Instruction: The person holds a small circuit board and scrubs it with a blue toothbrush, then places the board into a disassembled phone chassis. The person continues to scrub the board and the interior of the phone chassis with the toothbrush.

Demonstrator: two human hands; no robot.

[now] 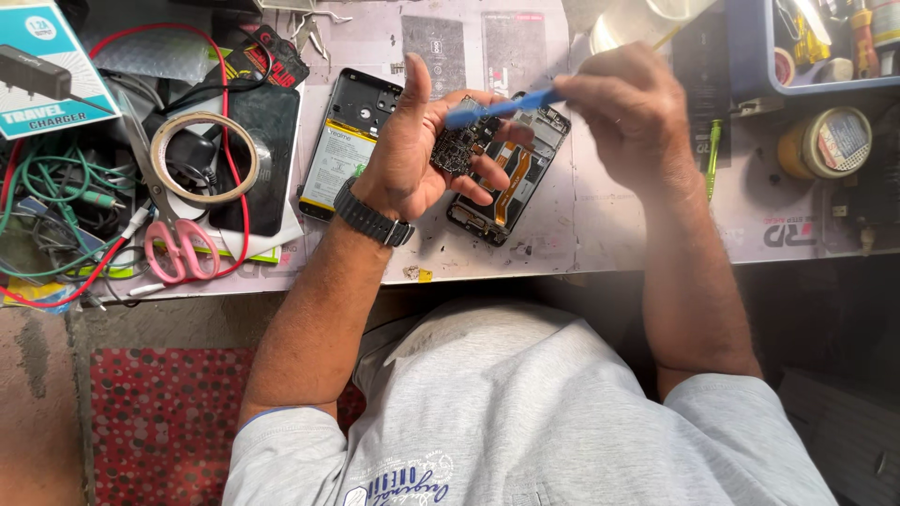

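Head view: the left hand cradles a circuit board just above the opened phone. The right hand pinches a blue brush on the board. Hard strokes could dislodge tiny components or flick the board from the fingers.

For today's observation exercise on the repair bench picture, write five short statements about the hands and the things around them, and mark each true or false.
1. The left hand holds a small circuit board. True.
2. The right hand holds a red screwdriver. False: it holds a blue tool against the board.
3. An opened phone lies on the mat under the hands. True.
4. The pink-handled scissors lie to the right of the phone. False: they lie far left, near the tape roll.
5. The left wrist is bare. False: it wears a dark watch.
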